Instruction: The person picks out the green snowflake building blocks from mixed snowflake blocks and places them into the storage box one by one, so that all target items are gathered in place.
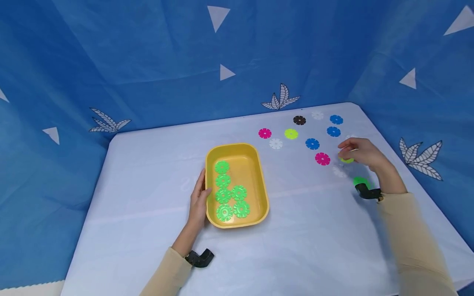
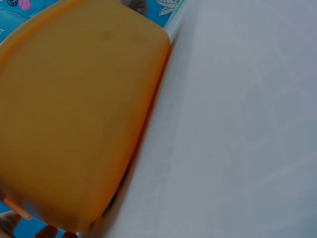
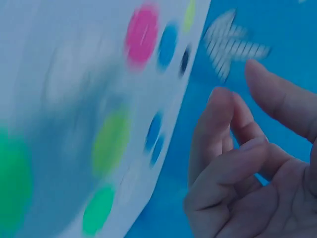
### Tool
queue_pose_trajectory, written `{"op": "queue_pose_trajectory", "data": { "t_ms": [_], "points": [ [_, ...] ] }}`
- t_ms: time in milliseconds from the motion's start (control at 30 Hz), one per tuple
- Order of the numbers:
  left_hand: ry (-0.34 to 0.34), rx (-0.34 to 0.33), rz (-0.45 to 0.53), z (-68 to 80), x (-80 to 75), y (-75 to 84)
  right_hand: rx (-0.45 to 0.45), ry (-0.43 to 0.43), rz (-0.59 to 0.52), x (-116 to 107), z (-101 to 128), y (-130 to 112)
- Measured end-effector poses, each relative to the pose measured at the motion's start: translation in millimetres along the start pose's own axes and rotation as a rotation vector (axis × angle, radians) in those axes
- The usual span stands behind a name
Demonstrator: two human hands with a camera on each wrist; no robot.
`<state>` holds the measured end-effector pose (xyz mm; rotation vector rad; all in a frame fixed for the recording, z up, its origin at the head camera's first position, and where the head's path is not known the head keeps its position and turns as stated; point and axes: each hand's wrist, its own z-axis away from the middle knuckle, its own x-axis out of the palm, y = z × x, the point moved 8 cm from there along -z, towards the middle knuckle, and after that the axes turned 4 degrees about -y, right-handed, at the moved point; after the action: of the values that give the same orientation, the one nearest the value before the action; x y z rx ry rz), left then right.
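My left hand grips the left side of a yellow plastic tray, its thumb over the rim. Several green notched discs lie inside the tray. In the left wrist view the outside of the tray fills much of the picture, with fingertips at its lower edge. Over the right part of the table, my right hand hovers with loosely bent fingers and nothing visible between them. A yellow-green disc shows just below its fingertips. The right wrist view has the thumb apart from the fingers.
Around the right hand lie pink, blue, white and black discs, plus a green disc near the wrist. White cloth covers the table. Blue patterned fabric hangs behind it.
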<state>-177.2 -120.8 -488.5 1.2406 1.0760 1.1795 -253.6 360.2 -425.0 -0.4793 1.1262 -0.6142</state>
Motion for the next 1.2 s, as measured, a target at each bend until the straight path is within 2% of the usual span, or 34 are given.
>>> {"op": "queue_pose_trajectory", "data": {
  "t_ms": [133, 233, 367, 533, 633, 967, 1200],
  "points": [
    [-0.004, 0.004, 0.008, 0.5, 0.5, 0.8, 0.097, 0.042, -0.034, -31.2, -2.7, 40.7],
    [-0.006, 0.009, 0.007, 0.2, 0.9, 1.5, 0.147, 0.039, -0.056, -44.9, -5.0, 63.5],
    [-0.003, 0.005, 0.004, -0.2, 0.8, 2.0, 0.205, 0.01, -0.068, -50.9, -9.3, 86.4],
    [-0.003, -0.005, 0.014, -0.6, 1.0, 1.3, 0.259, -0.019, -0.031, -48.9, -17.7, 108.4],
    [-0.006, -0.002, 0.018, -0.4, 0.7, 0.8, 0.259, -0.031, -0.019, -45.7, -21.8, 114.4],
    [-0.006, -0.001, 0.014, -0.6, 0.7, 1.8, 0.248, 0.038, 0.013, -42.9, -24.2, 113.3],
    [-0.002, 0.003, 0.014, 0.4, 0.9, 1.1, 0.288, 0.082, 0.037, -43.5, -22.7, 113.6]
  ]
}}
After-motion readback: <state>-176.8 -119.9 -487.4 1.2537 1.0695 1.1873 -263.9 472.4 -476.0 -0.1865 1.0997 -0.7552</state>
